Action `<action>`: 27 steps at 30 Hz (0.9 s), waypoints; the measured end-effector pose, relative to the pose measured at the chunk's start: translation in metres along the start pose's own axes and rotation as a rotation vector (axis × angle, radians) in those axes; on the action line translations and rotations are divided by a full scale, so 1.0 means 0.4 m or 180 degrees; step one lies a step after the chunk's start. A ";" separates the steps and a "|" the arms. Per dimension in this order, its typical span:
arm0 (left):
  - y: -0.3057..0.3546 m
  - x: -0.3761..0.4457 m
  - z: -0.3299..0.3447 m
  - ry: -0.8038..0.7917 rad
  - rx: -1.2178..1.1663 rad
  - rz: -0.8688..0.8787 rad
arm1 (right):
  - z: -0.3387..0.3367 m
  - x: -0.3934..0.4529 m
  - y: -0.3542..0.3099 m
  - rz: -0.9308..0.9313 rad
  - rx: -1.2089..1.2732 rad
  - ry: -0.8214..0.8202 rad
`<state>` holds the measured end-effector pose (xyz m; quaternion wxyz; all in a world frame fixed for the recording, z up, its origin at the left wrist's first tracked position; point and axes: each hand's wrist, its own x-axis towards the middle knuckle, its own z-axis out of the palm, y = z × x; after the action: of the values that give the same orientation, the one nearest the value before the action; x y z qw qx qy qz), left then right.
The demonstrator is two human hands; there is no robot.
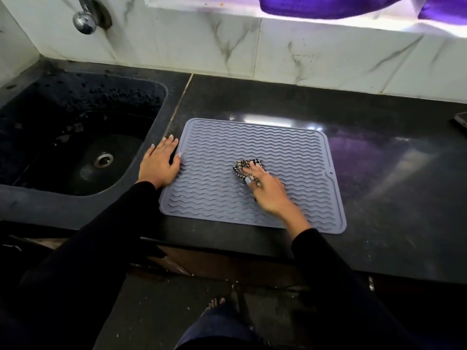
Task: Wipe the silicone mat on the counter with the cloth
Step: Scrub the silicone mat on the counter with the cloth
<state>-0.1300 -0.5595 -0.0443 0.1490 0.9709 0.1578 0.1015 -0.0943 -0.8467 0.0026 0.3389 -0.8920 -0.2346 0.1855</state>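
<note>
A grey silicone mat (pixel 290 152) with wavy ridges lies flat on the black counter (pixel 391 198). A small black-and-white checked cloth (pixel 243 165) sits bunched near the mat's middle. My right hand (pixel 265 188) holds the cloth against the mat, thumb curled over its near side and fingers lying on top. My left hand (pixel 159 162) lies flat with straight fingers at the mat's left edge, its thumb on the mat and the other fingers on the counter.
A black sink (pixel 75 137) with a metal drain is sunk into the counter left of the mat. A chrome tap (pixel 84 20) hangs from the marble-tiled wall. A dark flat object (pixel 460 122) lies at the far right edge. Purple fabric (pixel 328 6) hangs above.
</note>
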 end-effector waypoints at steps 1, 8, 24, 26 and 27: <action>0.000 0.000 -0.001 -0.0018 -0.0011 0.0002 | -0.016 0.002 -0.006 0.0218 0.0824 0.0048; -0.004 0.002 0.004 0.0004 0.0017 0.0016 | 0.024 -0.061 -0.056 0.0003 0.0497 0.0642; -0.001 -0.002 0.001 -0.0056 0.0048 -0.0007 | 0.030 -0.026 -0.024 0.0078 0.0698 0.0256; 0.001 -0.004 -0.002 -0.0087 0.0032 -0.0008 | -0.004 -0.017 -0.034 0.0497 0.2073 0.0512; 0.002 -0.005 -0.003 -0.0094 0.0031 0.0001 | -0.020 -0.017 -0.030 0.0629 0.2399 0.0696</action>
<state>-0.1320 -0.5606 -0.0433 0.1466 0.9730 0.1560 0.0864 -0.0995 -0.8467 0.0179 0.6458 -0.7380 -0.0259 0.1943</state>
